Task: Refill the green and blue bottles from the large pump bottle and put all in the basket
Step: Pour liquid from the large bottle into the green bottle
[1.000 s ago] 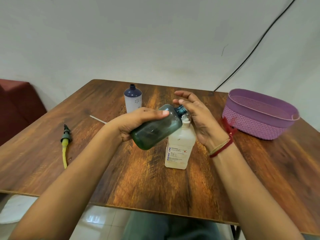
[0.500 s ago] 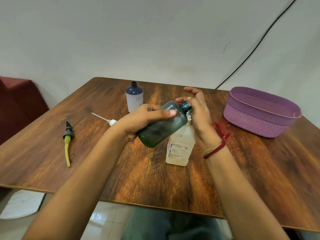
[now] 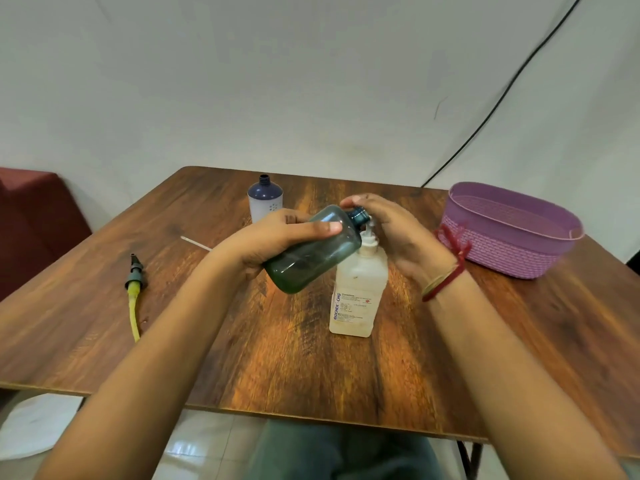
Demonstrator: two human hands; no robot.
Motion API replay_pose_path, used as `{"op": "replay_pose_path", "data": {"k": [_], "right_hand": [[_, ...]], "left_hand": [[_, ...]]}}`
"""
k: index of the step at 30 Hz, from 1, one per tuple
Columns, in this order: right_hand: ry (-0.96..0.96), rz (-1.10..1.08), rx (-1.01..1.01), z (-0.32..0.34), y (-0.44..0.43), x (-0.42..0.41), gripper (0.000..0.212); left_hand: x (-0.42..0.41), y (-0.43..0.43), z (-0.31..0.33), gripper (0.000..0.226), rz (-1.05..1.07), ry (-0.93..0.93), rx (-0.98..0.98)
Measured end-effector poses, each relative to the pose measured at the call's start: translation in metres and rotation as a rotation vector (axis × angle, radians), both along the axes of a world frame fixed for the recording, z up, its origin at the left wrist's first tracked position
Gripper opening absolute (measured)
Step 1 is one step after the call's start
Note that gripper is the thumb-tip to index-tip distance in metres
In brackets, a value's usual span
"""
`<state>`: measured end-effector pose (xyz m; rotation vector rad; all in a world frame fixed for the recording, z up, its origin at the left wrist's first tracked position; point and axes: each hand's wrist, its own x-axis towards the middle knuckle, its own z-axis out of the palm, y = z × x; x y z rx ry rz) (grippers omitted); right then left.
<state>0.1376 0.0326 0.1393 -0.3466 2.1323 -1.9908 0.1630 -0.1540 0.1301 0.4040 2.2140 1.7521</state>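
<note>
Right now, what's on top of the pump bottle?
The right hand curls over the pump bottle's head, hiding it; only its collar shows. The green bottle's mouth is beside it.

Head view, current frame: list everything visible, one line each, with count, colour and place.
green bottle: 1, translucent dark green, tilted in the air, mouth by the pump top
large pump bottle: 1, cloudy white, upright mid-table
blue bottle: 1, blue top, white body, uncapped, table's far side
basket: 1, purple, table's far right
spray head with tube: 1, dark cap, yellow tube, lying table left
thin tube: 1, white, behind the left wrist
table: 1, brown wood
cable: 1, black, on wall
left hand: grips green bottle
right hand: red wrist thread, curled over pump top
</note>
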Motion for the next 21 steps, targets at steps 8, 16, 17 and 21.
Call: {"op": "replay_pose_path", "data": {"k": [8, 16, 17, 21], "right_hand": [[0.175, -0.083, 0.681, 0.044, -0.022, -0.031, 0.034], [0.159, -0.117, 0.608, 0.023, -0.023, -0.041, 0.028], [0.135, -0.120, 0.570, 0.018, -0.022, -0.041, 0.030], [0.072, -0.124, 0.492, 0.005, -0.021, -0.039, 0.033]], "left_hand": [[-0.005, -0.003, 0.000, 0.071, 0.026, 0.133, -0.110], [-0.006, -0.004, -0.001, 0.070, 0.016, 0.197, -0.126], [-0.008, -0.004, -0.003, 0.070, 0.012, 0.201, -0.124], [-0.009, -0.005, -0.015, 0.069, -0.006, 0.141, -0.092]]}}
